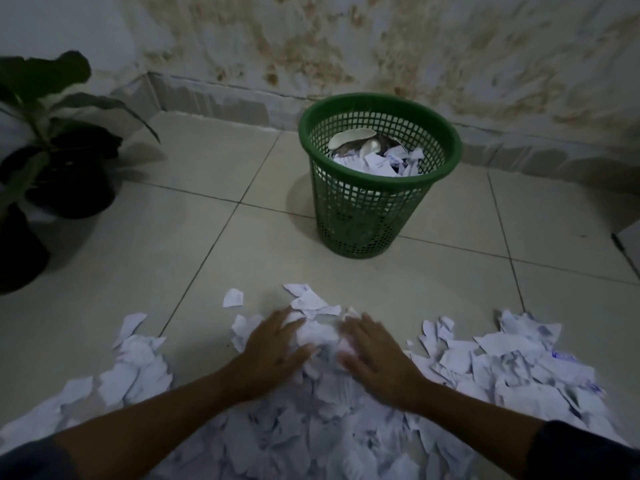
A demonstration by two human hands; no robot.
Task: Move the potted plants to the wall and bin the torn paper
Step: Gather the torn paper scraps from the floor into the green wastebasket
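The step in hand looks like the binning of the torn paper [346,410], and within it the gathering of a handful; both hands press inward on one mound of scraps at the near edge of the floor [214,161]. The left hand [273,344] lies on the mound's left flank with fingers spread and nearly straight; the right hand [374,351] lies on its right flank, fingers likewise extended, a little blurred, so whether the fingertips have begun to curl under the paper I cannot tell. The hands are apart from each other, with a bunched clump of paper between them and touching both palms; neither hand closes round anything as yet.

The rest of the paper spreads widely to left and right of the arms and under them; a few loose pieces lie just beyond the fingertips, towards the bin [379,174]. The green mesh bin stands well beyond the hands, near the stained wall [381,46], and already holds torn scraps and some pale curved thing.

The potted plants [55,140] stand at the far left in dark pots, seemingly close to the wall, so that part is probably done.

The next move calls for the two hands to squeeze together, scoop beneath the clump, and lift it across to the bin without shedding pieces; light scraps will slip from a loose hold.
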